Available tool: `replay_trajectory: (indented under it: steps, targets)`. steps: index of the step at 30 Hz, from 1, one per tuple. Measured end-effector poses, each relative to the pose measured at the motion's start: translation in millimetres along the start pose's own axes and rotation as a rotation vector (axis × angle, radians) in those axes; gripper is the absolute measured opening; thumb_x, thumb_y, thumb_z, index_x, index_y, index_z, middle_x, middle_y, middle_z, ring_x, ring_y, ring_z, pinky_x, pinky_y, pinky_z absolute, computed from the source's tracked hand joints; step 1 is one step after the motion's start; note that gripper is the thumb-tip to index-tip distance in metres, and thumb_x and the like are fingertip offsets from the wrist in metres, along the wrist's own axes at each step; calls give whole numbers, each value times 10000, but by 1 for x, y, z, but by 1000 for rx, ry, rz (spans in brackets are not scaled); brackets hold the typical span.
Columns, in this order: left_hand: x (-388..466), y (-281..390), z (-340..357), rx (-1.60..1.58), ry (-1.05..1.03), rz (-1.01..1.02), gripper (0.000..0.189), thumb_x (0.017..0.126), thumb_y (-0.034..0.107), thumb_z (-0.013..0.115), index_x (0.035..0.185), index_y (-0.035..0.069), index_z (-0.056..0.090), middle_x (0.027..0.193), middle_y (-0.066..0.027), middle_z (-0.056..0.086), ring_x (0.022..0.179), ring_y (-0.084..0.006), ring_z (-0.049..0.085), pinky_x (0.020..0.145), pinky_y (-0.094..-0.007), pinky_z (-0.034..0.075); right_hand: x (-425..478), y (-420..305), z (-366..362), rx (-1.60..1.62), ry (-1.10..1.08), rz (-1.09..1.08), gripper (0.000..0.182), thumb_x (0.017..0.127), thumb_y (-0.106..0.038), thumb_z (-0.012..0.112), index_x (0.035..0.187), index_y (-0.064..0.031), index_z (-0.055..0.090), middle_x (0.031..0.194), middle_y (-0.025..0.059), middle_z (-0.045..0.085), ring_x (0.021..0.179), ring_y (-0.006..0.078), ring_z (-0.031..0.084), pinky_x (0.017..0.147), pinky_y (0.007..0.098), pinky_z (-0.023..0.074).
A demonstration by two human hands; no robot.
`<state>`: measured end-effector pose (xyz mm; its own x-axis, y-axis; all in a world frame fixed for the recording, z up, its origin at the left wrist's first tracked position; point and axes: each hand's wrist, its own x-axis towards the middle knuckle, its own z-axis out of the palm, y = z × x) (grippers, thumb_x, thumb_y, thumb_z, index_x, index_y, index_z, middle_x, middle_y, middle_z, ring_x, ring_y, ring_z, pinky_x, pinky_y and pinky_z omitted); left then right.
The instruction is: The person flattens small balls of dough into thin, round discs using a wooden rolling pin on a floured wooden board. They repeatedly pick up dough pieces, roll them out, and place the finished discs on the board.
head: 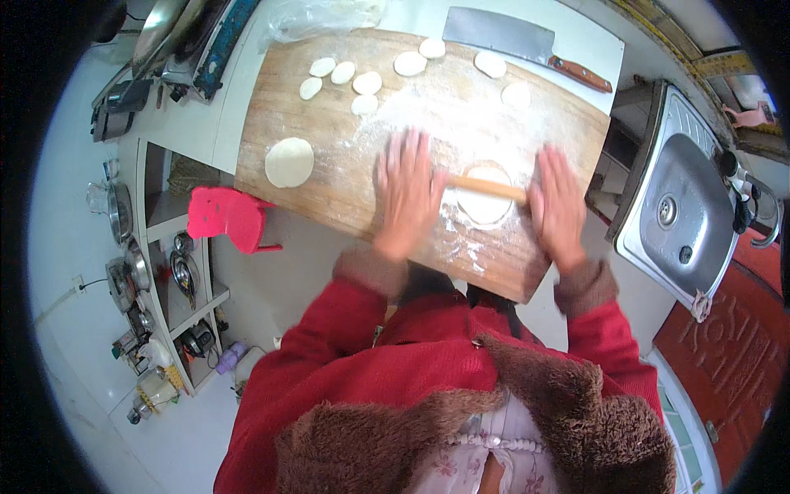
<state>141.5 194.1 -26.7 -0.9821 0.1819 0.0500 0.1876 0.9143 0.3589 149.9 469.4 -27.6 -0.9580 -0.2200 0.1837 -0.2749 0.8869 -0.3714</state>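
Observation:
A wooden rolling pin (484,186) lies across a round sheet of dough (486,209) on the floured wooden board (345,204). My left hand (407,191) rests flat over the pin's left end, fingers stretched forward. Over its right end is my right hand (557,200), palm down; neither hand's fingers wrap around the pin. A larger rolled dough round (289,162) lies at the board's left. Several small flattened dough pieces (367,83) are spread along the far part, one of them (516,96) above the sheet under the pin. Loose flour covers the board's middle.
A cleaver (500,32) with a wooden handle lies beyond the board's far edge, beside a clear plastic bag (321,18). A steel sink (685,204) stands at the right. A pink chair (228,216) is near the board's left corner, by open shelves (185,278) holding pots.

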Motion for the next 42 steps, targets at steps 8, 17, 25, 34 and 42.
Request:
replay_trajectory:
  steps: [8, 17, 25, 34, 42]
  targets:
    - [18, 4, -7, 5, -15, -83, 699, 1057, 364, 472, 1626, 22, 253, 1697, -204, 218, 1568, -410, 161, 1259, -582, 51, 23, -9, -1, -25, 10, -23, 612, 967, -259, 639, 1500, 3, 490, 1561, 183, 491, 1460, 339, 452, 1193, 453, 367]
    - [-3, 3, -10, -43, -29, -89, 679, 1059, 323, 478, 1620, 8, 263, 1682, -224, 246, 1563, -414, 174, 1260, -581, 56, 6, -22, -3, 73, -53, 6, 590, 993, -256, 606, 1504, 11, 481, 1576, 201, 466, 1482, 350, 417, 1215, 470, 328]
    - [-68, 5, -7, -66, -99, -111, 664, 1058, 294, 477, 1617, 6, 262, 1688, -219, 228, 1571, -424, 134, 1253, -594, 70, -44, -26, 6, 18, -117, -49, 631, 962, -263, 642, 1509, 4, 477, 1558, 211, 483, 1469, 348, 437, 1220, 479, 333]
    - [-70, 5, -7, -63, -59, -73, 710, 1049, 354, 492, 1620, -2, 266, 1701, -221, 201, 1576, -410, 140, 1259, -573, 53, -46, -29, -3, 10, -142, -52, 609, 988, -305, 615, 1498, 4, 493, 1572, 192, 475, 1480, 339, 423, 1215, 471, 329]
    - [-81, 24, -13, -28, -202, -173, 718, 1052, 335, 518, 1618, -8, 240, 1697, -221, 196, 1567, -428, 149, 1246, -606, 94, -21, -2, -1, -5, -90, -123, 604, 969, -252, 633, 1500, -1, 491, 1554, 185, 497, 1463, 347, 444, 1200, 467, 352]
